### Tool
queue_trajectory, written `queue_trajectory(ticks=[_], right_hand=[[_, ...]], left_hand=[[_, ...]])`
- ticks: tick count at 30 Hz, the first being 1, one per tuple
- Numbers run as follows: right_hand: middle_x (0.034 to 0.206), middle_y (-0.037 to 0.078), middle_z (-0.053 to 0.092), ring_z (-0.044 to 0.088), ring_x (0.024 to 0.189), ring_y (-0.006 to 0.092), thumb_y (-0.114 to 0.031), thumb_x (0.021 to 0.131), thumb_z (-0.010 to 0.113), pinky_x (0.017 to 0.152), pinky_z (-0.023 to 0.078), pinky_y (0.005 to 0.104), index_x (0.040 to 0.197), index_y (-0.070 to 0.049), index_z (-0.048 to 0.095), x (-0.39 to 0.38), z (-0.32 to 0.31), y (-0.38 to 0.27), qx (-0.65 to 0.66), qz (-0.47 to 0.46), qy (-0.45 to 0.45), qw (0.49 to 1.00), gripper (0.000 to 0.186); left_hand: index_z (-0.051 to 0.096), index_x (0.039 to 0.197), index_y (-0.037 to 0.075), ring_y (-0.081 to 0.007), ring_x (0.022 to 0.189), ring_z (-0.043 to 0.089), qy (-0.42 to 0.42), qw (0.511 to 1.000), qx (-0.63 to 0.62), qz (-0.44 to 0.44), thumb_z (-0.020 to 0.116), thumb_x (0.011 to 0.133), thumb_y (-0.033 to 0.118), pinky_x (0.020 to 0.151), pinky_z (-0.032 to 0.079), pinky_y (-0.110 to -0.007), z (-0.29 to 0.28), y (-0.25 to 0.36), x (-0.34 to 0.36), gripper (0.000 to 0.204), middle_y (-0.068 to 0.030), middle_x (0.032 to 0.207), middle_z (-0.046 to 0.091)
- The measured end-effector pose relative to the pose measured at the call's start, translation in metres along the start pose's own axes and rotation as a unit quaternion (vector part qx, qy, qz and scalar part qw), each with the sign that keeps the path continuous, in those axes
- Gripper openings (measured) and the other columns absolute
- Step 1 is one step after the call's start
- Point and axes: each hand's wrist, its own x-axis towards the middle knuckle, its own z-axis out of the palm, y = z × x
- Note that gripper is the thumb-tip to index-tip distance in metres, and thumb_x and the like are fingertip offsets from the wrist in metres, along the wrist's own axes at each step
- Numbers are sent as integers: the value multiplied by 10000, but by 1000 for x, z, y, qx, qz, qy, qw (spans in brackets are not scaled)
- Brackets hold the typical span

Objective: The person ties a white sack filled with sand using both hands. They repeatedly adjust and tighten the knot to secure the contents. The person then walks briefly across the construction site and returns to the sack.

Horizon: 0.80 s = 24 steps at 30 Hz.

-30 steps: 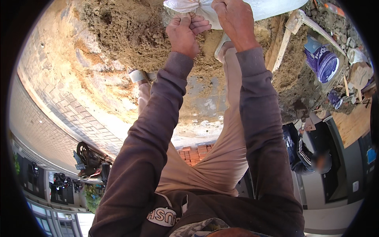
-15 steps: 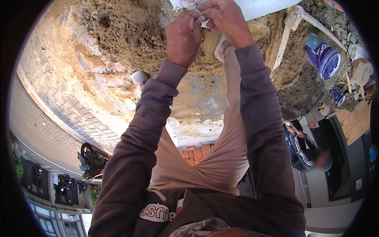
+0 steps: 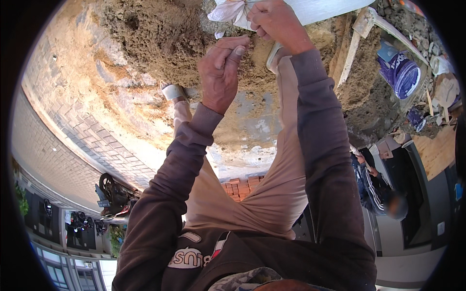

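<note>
"What's changed?"
"Left hand (image 3: 221, 72) — loosely opened — has left the neck (image 3: 239, 12) of the white sack (image 3: 325, 9), on dirt (image 3: 150, 46) beyond the right shoe (image 3: 272, 58); right hand (image 3: 280, 25) curled there, grip unclear."
"Writing?"
"On purple bucket (image 3: 405, 80), dark sweatshirt (image 3: 291, 259)."

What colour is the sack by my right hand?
The sack is white, showing best at the top of the head view.

The upper edge cuts off a white sack (image 3: 335, 8), so its far side is out of sight. The right hand (image 3: 277, 23) is curled, hiding whether it grips anything; whether the left hand (image 3: 221, 72) pinches something thin is too small to tell. A co-worker's head (image 3: 396, 206) is blurred, and beige trousers (image 3: 279, 194) cover part of the red bricks (image 3: 240, 188).
</note>
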Motion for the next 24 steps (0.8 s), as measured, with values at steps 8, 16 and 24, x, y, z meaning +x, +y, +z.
queue_trajectory(ticks=[8,16,24], right_hand=[[616,56,623,555,498,116,-129,839,541,483,460,253,730,4,643,-9,-19,-18,221,83,-86,968,200],[655,98,643,614,529,138,-91,836,556,490,491,253,839,50,664,-11,-11,-11,189,113,-72,973,178],[632,100,627,604,491,157,-80,809,602,453,483,265,801,30,618,-12,-1,0,290,150,-54,944,112]], left_hand=[[664,1087,-21,-177,940,664,9,994,-97,-57,537,986,130,862,549,-303,-15,-4,9,221,-120,1052,680],[667,1118,-4,-159,985,636,-13,999,-37,-28,553,966,69,831,534,-280,-7,-24,-13,203,-118,1083,681],[665,1101,10,-237,996,663,-39,985,135,101,596,879,-19,833,537,-333,13,-20,-11,235,-148,1136,666]])
